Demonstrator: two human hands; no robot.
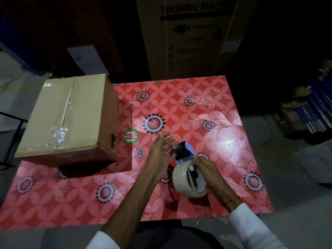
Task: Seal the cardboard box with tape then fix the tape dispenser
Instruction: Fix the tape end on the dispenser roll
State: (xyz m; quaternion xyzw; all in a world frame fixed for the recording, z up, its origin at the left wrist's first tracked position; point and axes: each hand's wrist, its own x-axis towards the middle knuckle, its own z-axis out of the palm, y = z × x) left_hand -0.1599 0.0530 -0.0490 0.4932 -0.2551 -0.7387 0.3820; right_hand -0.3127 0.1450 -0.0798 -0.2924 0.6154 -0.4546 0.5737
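A plain brown cardboard box point(70, 117) sits at the left of the glossy red flower-patterned surface point(224, 108), its top flaps meeting along a seam with crinkled clear tape point(58, 133) only near the front end. Right of it the left hand point(159, 151) hovers, fingers released and spread, beside the blue-and-black tape dispenser point(185, 151). The right hand point(206, 168) has its fingers grasping that dispenser, which carries a thick roll of pale clear tape point(188, 178).

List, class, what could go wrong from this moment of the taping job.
1. The right hand alone grips the tape dispenser; the open left hand hovers near its cutter end and may get nicked.
2. The cardboard box overhangs the table edge and could tip.
3. Its top seam gapes, so the crumpled tape may fail.
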